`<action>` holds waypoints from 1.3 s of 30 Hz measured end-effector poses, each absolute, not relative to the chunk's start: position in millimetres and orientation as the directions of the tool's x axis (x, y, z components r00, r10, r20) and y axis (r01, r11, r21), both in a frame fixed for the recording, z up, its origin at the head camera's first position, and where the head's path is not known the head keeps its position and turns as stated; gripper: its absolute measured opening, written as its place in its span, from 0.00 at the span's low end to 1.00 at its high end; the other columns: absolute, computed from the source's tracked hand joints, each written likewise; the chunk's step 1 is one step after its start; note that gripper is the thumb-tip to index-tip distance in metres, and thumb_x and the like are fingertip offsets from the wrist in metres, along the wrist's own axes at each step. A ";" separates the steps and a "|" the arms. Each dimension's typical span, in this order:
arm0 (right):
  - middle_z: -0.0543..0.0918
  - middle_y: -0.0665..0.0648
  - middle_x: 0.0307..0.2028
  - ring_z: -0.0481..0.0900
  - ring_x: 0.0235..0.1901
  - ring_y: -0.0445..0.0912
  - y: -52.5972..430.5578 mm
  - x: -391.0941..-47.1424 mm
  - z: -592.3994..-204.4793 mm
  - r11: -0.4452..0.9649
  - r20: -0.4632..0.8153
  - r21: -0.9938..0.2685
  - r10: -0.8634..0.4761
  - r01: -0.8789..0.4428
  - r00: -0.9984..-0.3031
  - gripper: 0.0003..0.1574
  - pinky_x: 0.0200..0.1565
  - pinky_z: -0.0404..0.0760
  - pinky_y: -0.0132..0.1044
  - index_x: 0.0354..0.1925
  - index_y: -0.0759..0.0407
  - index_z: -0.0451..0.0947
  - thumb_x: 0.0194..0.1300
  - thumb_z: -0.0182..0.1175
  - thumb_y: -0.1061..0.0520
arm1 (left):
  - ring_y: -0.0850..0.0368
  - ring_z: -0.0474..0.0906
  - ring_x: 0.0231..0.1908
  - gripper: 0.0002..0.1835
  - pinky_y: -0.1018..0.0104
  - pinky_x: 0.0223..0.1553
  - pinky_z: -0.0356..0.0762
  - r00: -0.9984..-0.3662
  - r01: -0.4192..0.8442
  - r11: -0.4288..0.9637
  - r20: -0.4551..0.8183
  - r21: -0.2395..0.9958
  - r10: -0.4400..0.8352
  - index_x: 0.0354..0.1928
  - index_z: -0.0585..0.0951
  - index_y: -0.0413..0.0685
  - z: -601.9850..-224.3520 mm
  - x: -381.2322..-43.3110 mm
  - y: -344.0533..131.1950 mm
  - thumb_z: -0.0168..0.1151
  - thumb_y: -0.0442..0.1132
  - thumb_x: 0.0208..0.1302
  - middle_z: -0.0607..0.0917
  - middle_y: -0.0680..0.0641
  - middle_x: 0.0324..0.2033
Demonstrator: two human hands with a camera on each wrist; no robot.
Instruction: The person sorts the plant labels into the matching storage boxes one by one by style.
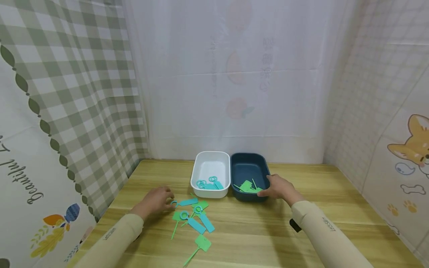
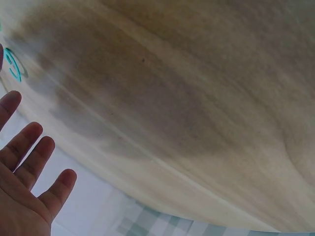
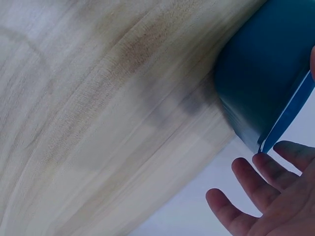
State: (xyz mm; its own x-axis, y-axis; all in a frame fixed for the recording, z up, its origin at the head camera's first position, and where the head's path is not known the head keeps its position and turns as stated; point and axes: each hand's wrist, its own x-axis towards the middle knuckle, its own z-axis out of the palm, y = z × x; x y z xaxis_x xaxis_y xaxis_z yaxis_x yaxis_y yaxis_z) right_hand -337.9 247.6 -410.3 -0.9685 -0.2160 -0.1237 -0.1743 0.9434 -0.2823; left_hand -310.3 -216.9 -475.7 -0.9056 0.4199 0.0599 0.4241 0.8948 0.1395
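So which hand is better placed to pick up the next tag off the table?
Likely the left hand: it is beside the loose blue tags and green tags, while the right hand is at the right side of the dark blue bin.

- Flat green plastic tags (image 1: 203, 204): some partly hidden beneath flat turquoise ring-ended tags (image 1: 197, 226).
- Dark-blue rounded plastic bin (image 3: 266, 73): cut off by right wrist view's edge.
- Dark sleeve lettering (image 1: 329, 224): too small to read.

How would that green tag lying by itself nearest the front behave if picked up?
The green tag is probably light, since it looks thin. Its narrow tail may flex. Lying flat on the table, it seems unlikely to roll.
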 end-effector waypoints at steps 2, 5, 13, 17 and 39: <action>0.66 0.79 0.63 0.68 0.62 0.70 247.0 -337.8 -410.5 0.943 -0.126 -0.288 -0.212 -0.169 -0.969 0.61 0.55 0.72 0.64 0.67 0.78 0.62 0.55 0.72 0.36 | 0.44 0.79 0.48 0.18 0.45 0.53 0.75 -0.909 0.417 0.896 0.056 0.151 0.413 0.44 0.85 0.46 -477.0 -307.5 -216.7 0.73 0.50 0.58 0.81 0.46 0.47; 0.67 0.79 0.63 0.67 0.62 0.70 245.7 -337.8 -411.2 0.944 -0.132 -0.288 -0.208 -0.163 -0.969 0.61 0.56 0.71 0.64 0.67 0.77 0.61 0.55 0.72 0.36 | 0.44 0.79 0.48 0.17 0.45 0.53 0.75 -0.913 0.408 0.898 0.056 0.164 0.404 0.43 0.86 0.46 -478.5 -302.9 -216.8 0.74 0.49 0.58 0.81 0.45 0.47; 0.69 0.77 0.63 0.68 0.63 0.69 243.6 -338.2 -411.8 0.948 -0.152 -0.279 -0.203 -0.155 -0.967 0.61 0.57 0.71 0.62 0.67 0.78 0.61 0.55 0.73 0.37 | 0.42 0.78 0.49 0.15 0.42 0.52 0.74 -0.905 0.425 0.891 0.076 0.160 0.418 0.43 0.86 0.46 -481.9 -300.4 -218.1 0.73 0.47 0.59 0.82 0.45 0.46; 0.68 0.78 0.64 0.67 0.63 0.70 243.9 -337.0 -410.9 0.947 -0.159 -0.283 -0.201 -0.150 -0.967 0.61 0.58 0.70 0.63 0.68 0.78 0.60 0.56 0.72 0.38 | 0.44 0.79 0.48 0.14 0.44 0.52 0.75 -0.902 0.432 0.889 0.084 0.152 0.424 0.43 0.86 0.47 -482.6 -301.1 -217.0 0.71 0.48 0.61 0.82 0.47 0.45; 0.67 0.78 0.64 0.67 0.63 0.70 243.0 -336.3 -403.3 0.949 -0.170 -0.270 -0.216 -0.166 -0.961 0.60 0.59 0.70 0.62 0.68 0.78 0.59 0.57 0.71 0.39 | 0.42 0.81 0.46 0.08 0.46 0.48 0.78 -0.864 0.485 0.874 0.167 0.019 0.475 0.33 0.86 0.46 -479.8 -304.2 -219.2 0.70 0.43 0.61 0.83 0.43 0.44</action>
